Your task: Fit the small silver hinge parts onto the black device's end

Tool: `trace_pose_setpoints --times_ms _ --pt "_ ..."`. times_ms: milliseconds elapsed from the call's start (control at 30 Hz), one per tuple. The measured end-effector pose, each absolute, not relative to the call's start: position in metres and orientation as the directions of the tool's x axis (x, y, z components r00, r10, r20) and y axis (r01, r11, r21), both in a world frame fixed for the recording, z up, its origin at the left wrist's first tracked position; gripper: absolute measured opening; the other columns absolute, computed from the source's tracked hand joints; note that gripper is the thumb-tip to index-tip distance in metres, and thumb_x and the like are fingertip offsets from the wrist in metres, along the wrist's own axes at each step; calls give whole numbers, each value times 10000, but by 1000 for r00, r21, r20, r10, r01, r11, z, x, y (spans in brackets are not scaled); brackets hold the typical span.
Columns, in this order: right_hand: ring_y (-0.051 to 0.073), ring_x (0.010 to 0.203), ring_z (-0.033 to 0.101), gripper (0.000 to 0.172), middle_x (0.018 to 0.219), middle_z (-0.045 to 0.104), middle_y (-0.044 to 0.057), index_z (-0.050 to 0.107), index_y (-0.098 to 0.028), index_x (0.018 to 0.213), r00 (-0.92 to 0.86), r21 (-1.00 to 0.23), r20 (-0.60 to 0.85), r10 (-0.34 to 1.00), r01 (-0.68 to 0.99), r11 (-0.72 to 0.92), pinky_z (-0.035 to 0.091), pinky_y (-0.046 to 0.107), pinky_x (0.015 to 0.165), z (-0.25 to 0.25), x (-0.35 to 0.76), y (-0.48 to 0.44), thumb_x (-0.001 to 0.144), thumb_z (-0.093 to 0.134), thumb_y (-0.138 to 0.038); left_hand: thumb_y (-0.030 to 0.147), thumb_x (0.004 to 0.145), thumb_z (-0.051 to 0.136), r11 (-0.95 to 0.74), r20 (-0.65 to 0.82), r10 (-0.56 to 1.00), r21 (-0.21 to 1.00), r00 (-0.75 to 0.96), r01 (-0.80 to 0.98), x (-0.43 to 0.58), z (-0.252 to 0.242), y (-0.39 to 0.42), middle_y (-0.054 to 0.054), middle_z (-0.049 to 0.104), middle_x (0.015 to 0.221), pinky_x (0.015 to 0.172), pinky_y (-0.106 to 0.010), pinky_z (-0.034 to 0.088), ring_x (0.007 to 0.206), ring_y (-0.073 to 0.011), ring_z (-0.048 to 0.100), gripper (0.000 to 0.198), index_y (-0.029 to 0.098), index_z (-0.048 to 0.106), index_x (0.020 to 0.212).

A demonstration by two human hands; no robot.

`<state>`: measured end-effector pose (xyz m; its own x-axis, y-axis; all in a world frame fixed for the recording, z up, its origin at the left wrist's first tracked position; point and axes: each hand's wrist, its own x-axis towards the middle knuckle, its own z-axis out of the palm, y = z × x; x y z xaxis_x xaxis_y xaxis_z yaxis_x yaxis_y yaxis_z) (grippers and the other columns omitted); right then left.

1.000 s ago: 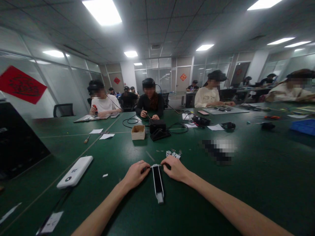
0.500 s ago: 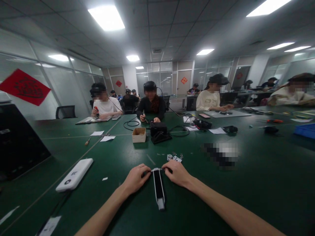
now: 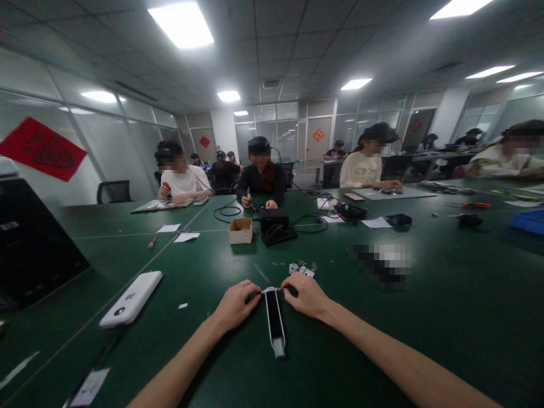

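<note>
A narrow black device with a white frame [image 3: 275,320] lies lengthwise on the green table, its light grey end toward me. My left hand [image 3: 236,303] pinches the left side of its far end between thumb and forefinger. On the opposite side, my right hand [image 3: 306,296] has its fingertips closed on the small piece sticking out at the far right corner. Just beyond my right hand lie small white plates [image 3: 305,272] and some little metal rings [image 3: 314,265].
An open cardboard box [image 3: 240,231] and a black device on a stand [image 3: 275,226] stand ahead. A white power bank [image 3: 132,299] with a cable lies left, near a black panel [image 3: 38,243]. A blue tray [image 3: 528,222] is far right. Several people sit across the table.
The view has shifted slightly. Both hands keep their pinch at the far end of the device, with the right fingers a little more curled.
</note>
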<state>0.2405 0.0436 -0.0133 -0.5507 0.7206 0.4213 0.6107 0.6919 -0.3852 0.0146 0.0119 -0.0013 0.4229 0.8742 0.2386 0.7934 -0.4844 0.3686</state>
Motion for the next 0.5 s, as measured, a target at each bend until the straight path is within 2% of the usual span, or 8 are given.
trace_pose_setpoints --times_ms 500 --pt "182 844 589 189 888 665 83 658 -138 916 -573 -386 419 705 590 709 468 316 794 -15 241 44 866 477 -159 237 881 462 -478 233 878 387 418 788 16 1 11 -49 645 920 710 -259 471 798 -167 596 203 196 654 931"
